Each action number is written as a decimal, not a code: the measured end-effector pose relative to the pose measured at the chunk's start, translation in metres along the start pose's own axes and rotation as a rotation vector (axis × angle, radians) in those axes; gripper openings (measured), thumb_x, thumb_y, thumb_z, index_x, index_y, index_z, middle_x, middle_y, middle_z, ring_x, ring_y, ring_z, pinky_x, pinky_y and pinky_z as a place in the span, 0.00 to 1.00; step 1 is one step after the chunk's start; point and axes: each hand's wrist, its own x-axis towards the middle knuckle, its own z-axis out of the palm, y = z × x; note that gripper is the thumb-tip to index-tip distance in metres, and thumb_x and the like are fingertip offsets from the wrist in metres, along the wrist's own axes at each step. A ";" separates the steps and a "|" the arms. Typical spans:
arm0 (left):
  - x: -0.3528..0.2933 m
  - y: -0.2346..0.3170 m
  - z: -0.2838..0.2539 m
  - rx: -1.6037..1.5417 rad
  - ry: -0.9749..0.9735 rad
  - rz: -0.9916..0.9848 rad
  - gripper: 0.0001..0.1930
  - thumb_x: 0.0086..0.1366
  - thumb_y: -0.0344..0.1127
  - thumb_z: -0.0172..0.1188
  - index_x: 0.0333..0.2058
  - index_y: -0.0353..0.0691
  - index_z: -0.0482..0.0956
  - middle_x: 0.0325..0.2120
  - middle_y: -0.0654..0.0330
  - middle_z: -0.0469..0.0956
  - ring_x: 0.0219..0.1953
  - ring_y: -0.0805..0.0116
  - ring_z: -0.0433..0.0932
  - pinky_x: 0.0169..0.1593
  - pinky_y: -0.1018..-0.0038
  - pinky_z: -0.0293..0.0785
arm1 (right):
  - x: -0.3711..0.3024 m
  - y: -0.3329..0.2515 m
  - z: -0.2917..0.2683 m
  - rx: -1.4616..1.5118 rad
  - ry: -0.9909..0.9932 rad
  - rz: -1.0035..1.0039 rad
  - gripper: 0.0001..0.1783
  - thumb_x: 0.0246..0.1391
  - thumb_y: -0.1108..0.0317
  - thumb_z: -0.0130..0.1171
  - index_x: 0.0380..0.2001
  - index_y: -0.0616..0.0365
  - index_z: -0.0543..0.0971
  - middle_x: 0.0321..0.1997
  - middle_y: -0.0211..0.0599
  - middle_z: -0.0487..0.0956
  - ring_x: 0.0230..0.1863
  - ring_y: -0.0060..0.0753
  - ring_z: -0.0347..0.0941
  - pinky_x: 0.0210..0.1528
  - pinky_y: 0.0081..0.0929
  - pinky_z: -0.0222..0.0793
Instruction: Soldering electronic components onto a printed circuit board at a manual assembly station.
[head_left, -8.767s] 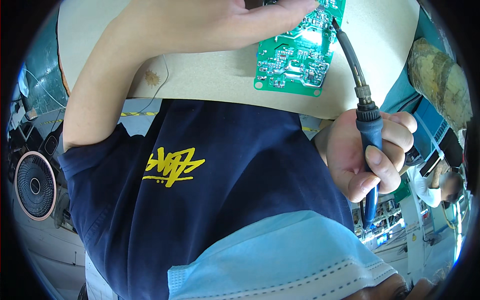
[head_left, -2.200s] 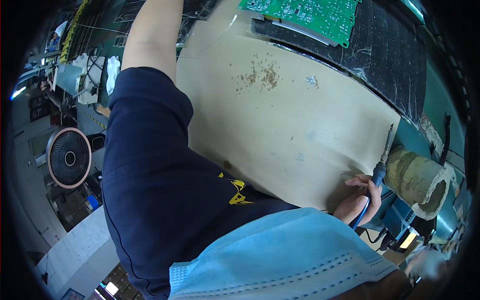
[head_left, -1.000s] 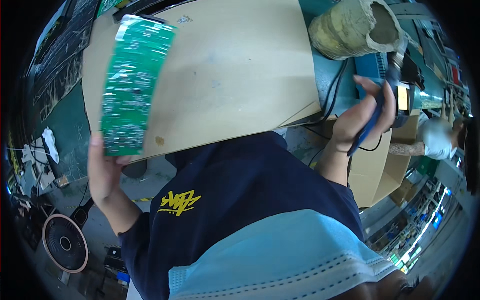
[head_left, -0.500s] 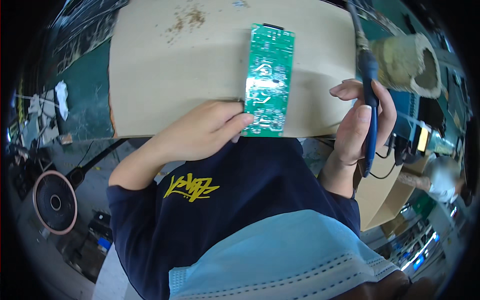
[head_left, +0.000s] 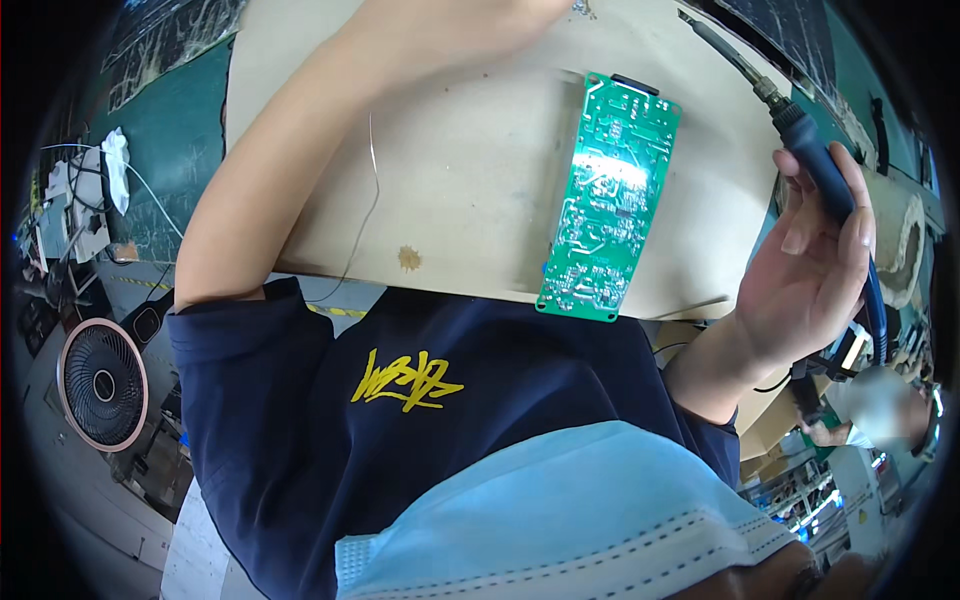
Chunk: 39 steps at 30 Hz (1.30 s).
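Note:
My right hand [head_left: 800,290] holds a blue-handled soldering iron [head_left: 822,172], its metal tip pointing up and left beyond the circuit board. The green circuit board [head_left: 612,215] lies on the beige work board [head_left: 450,230], solder side up, its near end at the front edge. Neither hand touches it. At the top edge, my left hand [head_left: 470,35] reaches toward a small shiny cluster of bits [head_left: 583,10]. Its fingers are blurred and partly cut off. A thin wire [head_left: 376,175] curves out from below my left forearm.
A pale, hollow cylinder [head_left: 905,245] stands at the right. A fan [head_left: 103,385] is at the lower left, beside the bench. A brown stain [head_left: 409,258] marks the work board. Another person [head_left: 885,415] is in the right background.
My left hand has let go of the circuit board and moved up to the far edge. My right hand has shifted right with the soldering iron, which now leans left. The wire has come into view.

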 end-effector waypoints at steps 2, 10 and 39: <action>0.004 -0.002 -0.002 -0.157 -0.055 -0.184 0.02 0.61 0.24 0.56 0.33 0.31 0.75 0.19 0.60 0.73 0.22 0.78 0.70 0.26 0.75 0.65 | 0.004 0.008 0.010 -0.127 0.058 -0.005 0.30 0.69 0.60 0.37 0.54 0.84 0.68 0.21 0.39 0.71 0.44 0.51 0.77 0.60 0.45 0.63; -0.003 -0.017 0.000 -0.257 -0.056 -0.215 0.02 0.60 0.23 0.59 0.31 0.35 0.75 0.16 0.68 0.64 0.18 0.82 0.59 0.22 0.80 0.55 | 0.002 0.053 0.023 -0.189 0.061 -0.185 0.27 0.64 0.57 0.48 0.46 0.77 0.72 0.39 0.64 0.78 0.29 0.43 0.78 0.30 0.23 0.68; 0.004 -0.025 0.009 0.131 -0.048 -0.021 0.03 0.55 0.23 0.59 0.26 0.36 0.74 0.11 0.70 0.58 0.14 0.83 0.54 0.20 0.79 0.46 | -0.001 0.058 0.040 -0.378 -0.052 -0.017 0.32 0.63 0.46 0.52 0.49 0.70 0.73 0.18 0.34 0.66 0.31 0.35 0.72 0.47 0.48 0.76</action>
